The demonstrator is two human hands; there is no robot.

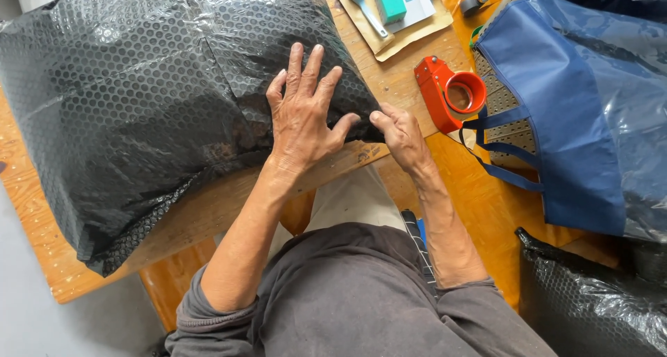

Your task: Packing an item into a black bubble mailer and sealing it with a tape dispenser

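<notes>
A large parcel wrapped in black bubble wrap (132, 100) lies on a wooden table (389, 79). My left hand (302, 114) presses flat on the wrap near the parcel's right corner, fingers spread. My right hand (399, 134) pinches the edge of the wrap at that same corner, just beside the left thumb. A red tape dispenser (451, 93) stands on the table a short way right of my right hand.
A blue fabric bag (577, 107) with handles sits at the right. More black bubble wrap (590, 301) lies at the lower right. A brown envelope (410, 30) with a teal box (388, 1) and a small scoop rests at the top. The floor (21, 273) shows at the left.
</notes>
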